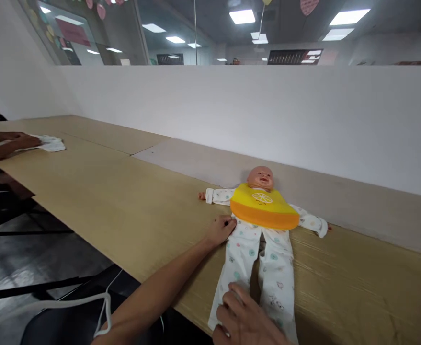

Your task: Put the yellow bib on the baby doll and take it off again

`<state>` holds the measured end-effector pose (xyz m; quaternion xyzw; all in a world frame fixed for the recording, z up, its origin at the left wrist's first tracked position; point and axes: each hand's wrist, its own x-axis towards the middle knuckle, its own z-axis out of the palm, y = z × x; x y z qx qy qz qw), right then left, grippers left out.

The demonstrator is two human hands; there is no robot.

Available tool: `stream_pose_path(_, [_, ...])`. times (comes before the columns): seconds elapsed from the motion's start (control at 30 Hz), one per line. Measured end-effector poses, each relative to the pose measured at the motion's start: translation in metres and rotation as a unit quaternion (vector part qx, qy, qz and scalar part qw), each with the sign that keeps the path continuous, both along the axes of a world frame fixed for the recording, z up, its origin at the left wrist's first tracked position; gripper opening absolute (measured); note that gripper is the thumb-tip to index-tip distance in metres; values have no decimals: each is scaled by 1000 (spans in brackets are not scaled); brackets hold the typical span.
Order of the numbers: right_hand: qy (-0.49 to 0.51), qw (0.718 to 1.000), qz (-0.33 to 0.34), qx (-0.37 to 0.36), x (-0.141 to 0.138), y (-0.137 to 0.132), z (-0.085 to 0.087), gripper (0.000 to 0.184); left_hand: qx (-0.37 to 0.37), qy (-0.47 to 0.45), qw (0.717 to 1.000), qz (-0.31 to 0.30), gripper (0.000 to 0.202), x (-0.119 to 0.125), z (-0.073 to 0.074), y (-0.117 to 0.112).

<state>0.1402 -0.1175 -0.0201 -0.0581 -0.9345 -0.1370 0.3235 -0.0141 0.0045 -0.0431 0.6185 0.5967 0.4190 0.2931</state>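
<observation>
A baby doll (260, 178) lies on its back on the table with its arms spread. It wears a white patterned top (305, 220), white patterned trousers (277, 258) and a yellow bib (255, 199) with an orange lower pocket and a citrus-slice print. At the waist of the trousers, on the left side, my left hand (220, 231) pinches the cloth at its edge. My right hand (244, 318) lies over the lower part of the left trouser leg, its bent fingers apart. The ends of both legs are partly hidden or cut off by the frame.
A long tan table (124, 191) runs along a white wall (181, 105) with a window above it. At the far left, another person's hands (25, 140) rest on a white cloth (54, 143). A white cord (88, 302) hangs near my left forearm.
</observation>
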Motion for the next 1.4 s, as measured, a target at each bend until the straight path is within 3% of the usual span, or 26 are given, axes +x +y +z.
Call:
stream_pose_path(0.13, [1, 997, -79, 22, 2, -4, -2, 5, -13, -3, 1000, 12, 35, 2, 1, -2])
stream_pose_path(0.27, [-41, 991, -123, 27, 5, -4, -2, 21, -5, -2, 1000, 8, 36, 2, -2, -2])
stream_pose_path(0.7, [-67, 970, -235, 15, 0, 1, -1, 41, -8, 4, 1000, -16, 38, 1, -3, -2])
stream_pose_path(0.9, [-67, 977, -202, 11, 3, 5, 7, 15, -9, -3, 1000, -25, 38, 2, -2, -2])
stream_pose_path(1.13, [-22, 987, -159, -21, -8, -5, 6, 23, -8, 3, 1000, -27, 39, 1, -1, -1])
stream_pose_path(1.4, [58, 989, -103, -83, -14, -12, 12, 16, -31, -61, 998, 18, 41, -4, 2, 1])
